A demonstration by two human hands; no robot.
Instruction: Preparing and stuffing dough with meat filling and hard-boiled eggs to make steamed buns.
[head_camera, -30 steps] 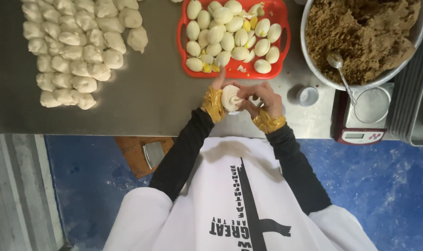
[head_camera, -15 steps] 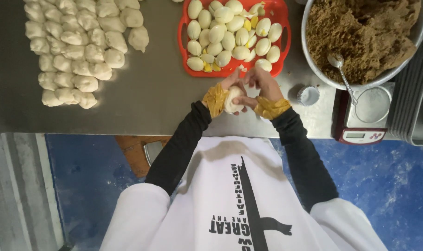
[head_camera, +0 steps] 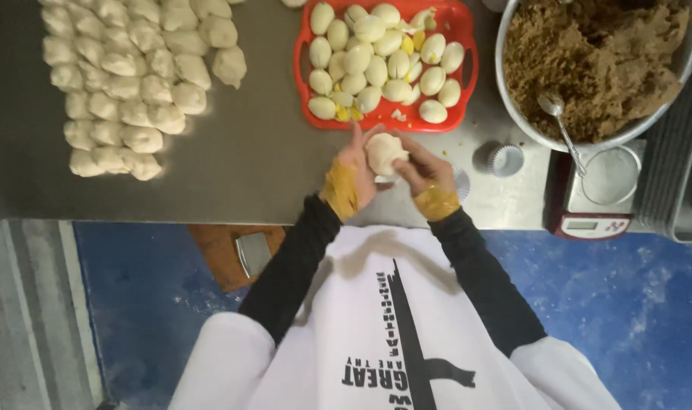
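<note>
Grey metal bench (head_camera: 247,167) fills the upper part of the view, with a blue floor (head_camera: 650,304) below its near edge. Both hands meet just above that edge at centre. The left hand (head_camera: 353,171) and the right hand (head_camera: 422,171) have their fingers curled around 1 pale dough ball (head_camera: 384,152), which sits between the 2 palms, raised slightly off the bench; the underside of the ball is hidden by the fingers, so its closure cannot be judged. Yellowish wrappings cover both wrists above black sleeves. Just beyond the hands lies a red tray (head_camera: 467,83) of peeled pale eggs (head_camera: 376,72), several broken with yellow showing; its far edge is cut off by the frame. To the left, well apart, shaped dough pieces (head_camera: 133,83) lie in close rows, the topmost ones cut off. To the right stands a large metal bowl (head_camera: 513,114) of brown crumbly filling (head_camera: 597,61) with a spoon (head_camera: 559,121) leaning in it, part of the rim out of frame. A small scale (head_camera: 597,197) sits under the bowl's near side, its display too small to make out. 1 white paper cup (head_camera: 505,159) rests beside it; a 2nd is mostly hidden behind the right hand.
</note>
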